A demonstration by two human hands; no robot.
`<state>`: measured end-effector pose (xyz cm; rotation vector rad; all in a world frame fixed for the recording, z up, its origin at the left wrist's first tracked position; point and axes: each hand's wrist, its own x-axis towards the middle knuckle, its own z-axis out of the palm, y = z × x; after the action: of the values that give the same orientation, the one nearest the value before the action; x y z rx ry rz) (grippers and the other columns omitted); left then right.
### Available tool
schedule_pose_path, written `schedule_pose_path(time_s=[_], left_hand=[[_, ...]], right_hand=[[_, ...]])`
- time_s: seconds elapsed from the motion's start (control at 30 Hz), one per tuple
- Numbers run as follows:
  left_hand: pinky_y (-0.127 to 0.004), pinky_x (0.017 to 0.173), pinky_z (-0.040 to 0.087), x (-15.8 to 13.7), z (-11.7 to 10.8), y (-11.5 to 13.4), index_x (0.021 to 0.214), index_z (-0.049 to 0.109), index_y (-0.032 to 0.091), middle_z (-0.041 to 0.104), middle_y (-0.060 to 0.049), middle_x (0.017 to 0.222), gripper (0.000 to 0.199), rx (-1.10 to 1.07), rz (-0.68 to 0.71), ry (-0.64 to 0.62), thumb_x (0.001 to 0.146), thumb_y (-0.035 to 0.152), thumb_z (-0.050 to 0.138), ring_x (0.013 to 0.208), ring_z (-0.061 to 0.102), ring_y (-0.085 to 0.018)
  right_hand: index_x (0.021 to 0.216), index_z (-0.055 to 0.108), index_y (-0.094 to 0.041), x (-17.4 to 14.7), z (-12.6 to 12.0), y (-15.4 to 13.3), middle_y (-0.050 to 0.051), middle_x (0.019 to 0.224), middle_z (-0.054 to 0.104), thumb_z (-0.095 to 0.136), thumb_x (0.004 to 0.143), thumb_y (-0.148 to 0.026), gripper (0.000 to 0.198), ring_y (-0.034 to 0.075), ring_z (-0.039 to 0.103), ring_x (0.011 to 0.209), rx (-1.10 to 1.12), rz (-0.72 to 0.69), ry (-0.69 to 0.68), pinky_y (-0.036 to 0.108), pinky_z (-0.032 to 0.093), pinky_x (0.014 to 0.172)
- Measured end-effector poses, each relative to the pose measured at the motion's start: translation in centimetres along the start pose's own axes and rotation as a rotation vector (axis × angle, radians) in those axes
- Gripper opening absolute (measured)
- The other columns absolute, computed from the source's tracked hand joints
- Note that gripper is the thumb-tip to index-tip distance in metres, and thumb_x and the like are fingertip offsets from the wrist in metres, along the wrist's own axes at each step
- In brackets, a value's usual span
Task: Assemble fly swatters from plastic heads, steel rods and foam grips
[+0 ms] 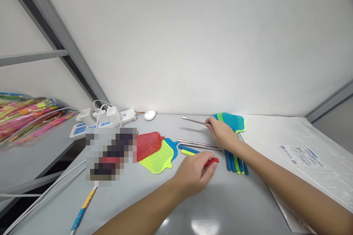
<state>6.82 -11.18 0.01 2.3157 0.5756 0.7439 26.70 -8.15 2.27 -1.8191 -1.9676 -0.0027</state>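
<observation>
Head: package [309, 159] beside coloured handles [236, 163]

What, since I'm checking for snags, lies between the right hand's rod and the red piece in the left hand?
In this view, metal rods lie on the table between them. The held rod looks raised, so they probably don't block its way to the red piece.

Loose swatter heads [150, 145]: three, 10 o'clock from left hand [194, 170]. Red handle [211, 162]: one. Raised metal rod [193, 120]: one, 12 o'clock. White oval device [150, 115]: one, 11 o'clock.
</observation>
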Motion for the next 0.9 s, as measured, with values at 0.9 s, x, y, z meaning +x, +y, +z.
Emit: schedule_pose_path(time_s=[0.9], left_hand=[[-0.024,0.063,0.053,1.2,-2.1,-2.6,0.105,0.072,0.023,0.070,-0.004,0.086,0.025,-0.014,0.138,0.328,0.081,0.014,0.070,0.075,0.064,-0.013]], right_hand=[[0.074,0.060,-0.021,-7.8,-3.1,5.9,-0.003,0.055,0.050,0.053,0.094,-0.032,0.024,0.011,0.045,0.051,-0.073,-0.370,0.203,0.025,0.029,0.053]])
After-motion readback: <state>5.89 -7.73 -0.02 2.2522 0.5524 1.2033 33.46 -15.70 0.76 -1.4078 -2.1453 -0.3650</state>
